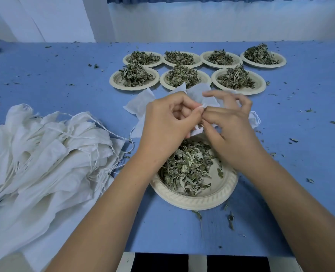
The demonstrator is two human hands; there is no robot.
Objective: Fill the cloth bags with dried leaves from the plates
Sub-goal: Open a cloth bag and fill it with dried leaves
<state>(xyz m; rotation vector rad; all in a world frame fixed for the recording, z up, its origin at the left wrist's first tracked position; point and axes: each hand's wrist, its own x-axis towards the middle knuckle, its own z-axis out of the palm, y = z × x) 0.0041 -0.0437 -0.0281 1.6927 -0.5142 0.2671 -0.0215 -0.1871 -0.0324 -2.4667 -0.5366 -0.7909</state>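
A white cloth bag lies on the blue table behind a cream plate heaped with dried leaves. My left hand and my right hand meet above the plate's far edge. Both pinch the bag's mouth between thumb and fingertips, with white cloth bunched under them. Much of the bag is hidden behind my hands.
Several more plates of dried leaves stand in two rows at the back of the table. A large pile of empty white drawstring bags fills the left side. Leaf crumbs are scattered over the blue tablecloth.
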